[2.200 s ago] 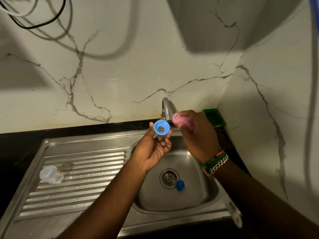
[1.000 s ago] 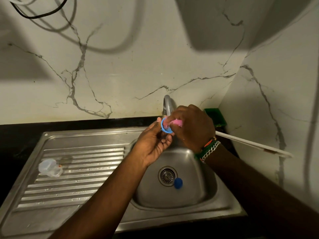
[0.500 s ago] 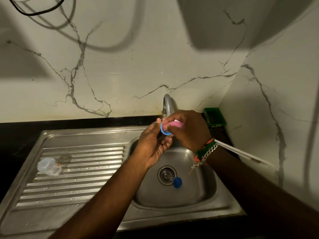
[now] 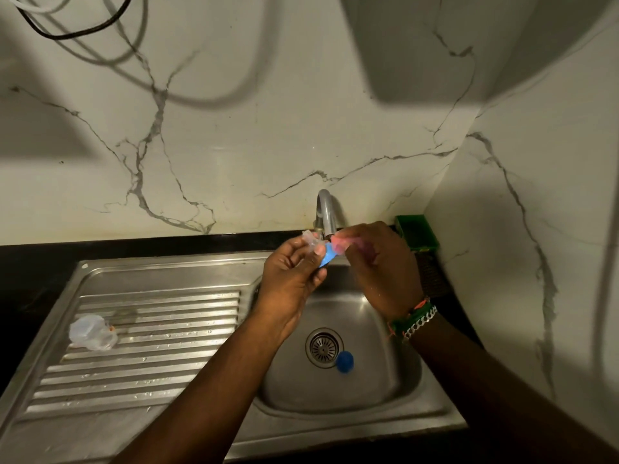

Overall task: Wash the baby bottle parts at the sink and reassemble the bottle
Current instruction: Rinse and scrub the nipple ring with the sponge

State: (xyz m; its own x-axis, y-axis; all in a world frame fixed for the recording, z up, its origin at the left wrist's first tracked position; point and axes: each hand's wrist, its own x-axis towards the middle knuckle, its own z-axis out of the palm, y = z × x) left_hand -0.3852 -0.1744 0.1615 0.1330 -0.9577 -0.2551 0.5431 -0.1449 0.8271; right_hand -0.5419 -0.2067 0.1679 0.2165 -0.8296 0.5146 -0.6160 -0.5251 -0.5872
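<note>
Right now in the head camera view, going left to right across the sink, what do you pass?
clear bottle piece on the drainboard → left hand holding the blue ring → right hand with the pink sponge → green soap dish

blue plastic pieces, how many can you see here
2. One blue plastic ring is pinched in the left hand below the metal tap. One small blue plastic cap lies in the steel sink basin beside the drain. Hands may hide others.
</note>
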